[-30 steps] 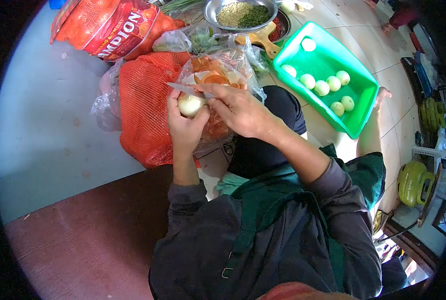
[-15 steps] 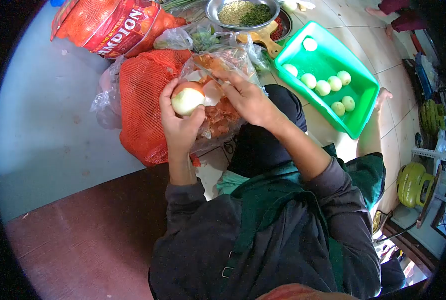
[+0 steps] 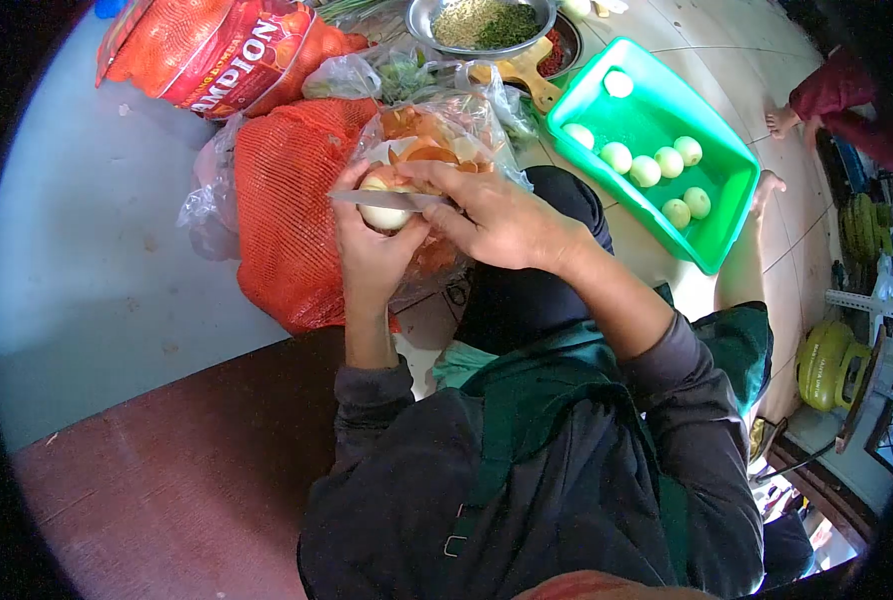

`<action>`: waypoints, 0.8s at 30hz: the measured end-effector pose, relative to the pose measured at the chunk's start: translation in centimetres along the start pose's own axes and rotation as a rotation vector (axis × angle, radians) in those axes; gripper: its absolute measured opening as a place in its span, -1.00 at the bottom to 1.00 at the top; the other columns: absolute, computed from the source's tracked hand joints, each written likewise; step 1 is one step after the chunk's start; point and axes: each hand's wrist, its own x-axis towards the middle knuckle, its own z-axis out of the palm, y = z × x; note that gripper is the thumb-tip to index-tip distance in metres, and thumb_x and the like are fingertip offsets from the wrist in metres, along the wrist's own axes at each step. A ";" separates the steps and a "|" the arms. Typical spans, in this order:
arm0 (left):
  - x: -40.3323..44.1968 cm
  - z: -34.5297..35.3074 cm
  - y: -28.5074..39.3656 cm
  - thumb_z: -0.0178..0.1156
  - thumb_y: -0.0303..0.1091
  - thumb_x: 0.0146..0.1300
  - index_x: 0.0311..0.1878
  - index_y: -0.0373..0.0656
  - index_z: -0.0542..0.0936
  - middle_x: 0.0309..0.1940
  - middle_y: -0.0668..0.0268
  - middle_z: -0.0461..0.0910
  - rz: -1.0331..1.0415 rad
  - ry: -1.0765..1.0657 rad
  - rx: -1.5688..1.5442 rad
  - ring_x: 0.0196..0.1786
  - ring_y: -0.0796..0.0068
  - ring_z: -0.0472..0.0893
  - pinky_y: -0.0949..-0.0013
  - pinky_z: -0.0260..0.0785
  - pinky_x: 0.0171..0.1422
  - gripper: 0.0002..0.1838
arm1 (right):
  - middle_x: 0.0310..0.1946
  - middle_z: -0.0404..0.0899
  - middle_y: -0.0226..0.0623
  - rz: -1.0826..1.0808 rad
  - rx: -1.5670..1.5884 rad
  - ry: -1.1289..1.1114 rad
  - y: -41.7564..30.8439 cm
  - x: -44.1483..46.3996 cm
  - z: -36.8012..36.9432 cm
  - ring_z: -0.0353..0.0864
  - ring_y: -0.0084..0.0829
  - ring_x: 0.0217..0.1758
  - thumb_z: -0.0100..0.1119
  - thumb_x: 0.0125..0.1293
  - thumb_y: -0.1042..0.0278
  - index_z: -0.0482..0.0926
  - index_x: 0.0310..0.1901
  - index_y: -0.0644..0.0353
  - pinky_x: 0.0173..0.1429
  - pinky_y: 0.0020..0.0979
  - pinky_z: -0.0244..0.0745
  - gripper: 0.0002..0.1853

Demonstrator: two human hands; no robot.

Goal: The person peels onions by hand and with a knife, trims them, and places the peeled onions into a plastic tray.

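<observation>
My left hand (image 3: 372, 262) is wrapped round a partly peeled onion (image 3: 384, 217), pale below with brown skin near its top. A knife (image 3: 387, 199) lies across the onion, its blade pointing left, and my right hand (image 3: 512, 222) grips its handle. Behind and beneath the hands is a clear plastic bag (image 3: 477, 125) of onion skins (image 3: 429, 150). The red mesh sack (image 3: 292, 210) stands just left of my left hand. Several peeled onions (image 3: 645, 171) lie in the green basin (image 3: 707, 125) on the right.
A printed sack of onions (image 3: 232, 55) lies at the upper left. Behind the bag are a metal bowl (image 3: 422, 20) of chopped ingredients and a wooden board (image 3: 530, 72). Another person's foot (image 3: 783, 121) is at the upper right. A green gas cylinder (image 3: 829, 367) stands far right.
The knife has come back from above the skins onto the onion, with my right hand moving left and down. The other person's leg and foot have come further into view.
</observation>
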 end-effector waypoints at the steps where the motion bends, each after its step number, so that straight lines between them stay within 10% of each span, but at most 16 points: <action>1: 0.0 0.0 -0.3 0.46 -0.48 -0.15 0.17 -0.30 0.31 0.09 0.09 0.36 0.010 -0.004 0.015 0.12 0.32 0.45 0.29 0.34 0.21 -0.24 | 0.08 0.47 0.07 -0.017 -0.018 0.010 0.1 0.0 -0.1 0.47 0.04 0.14 -0.05 0.37 0.30 0.28 0.27 0.22 0.20 -0.13 0.37 -0.55; 12: -0.3 -0.3 -1.1 0.35 -0.58 -0.03 0.21 -0.31 0.25 0.06 0.16 0.42 0.043 -0.052 0.118 0.10 0.41 0.48 0.35 0.38 0.19 -0.29 | -0.31 0.58 -0.04 -0.119 -0.257 0.240 0.5 -0.4 1.5 0.61 -0.02 -0.27 -0.04 0.35 0.24 0.39 0.20 0.01 -0.16 -0.09 0.54 -0.61; 24: -0.4 0.2 -0.1 0.41 -0.47 -0.14 0.11 -0.34 0.35 0.02 0.09 0.43 -0.140 0.011 -0.125 0.04 0.26 0.50 0.29 0.37 0.16 -0.32 | -0.12 0.56 0.02 0.187 0.182 0.020 0.1 -0.1 0.0 0.59 -0.03 -0.06 -0.09 0.39 0.31 0.35 0.19 0.17 0.02 -0.19 0.46 -0.63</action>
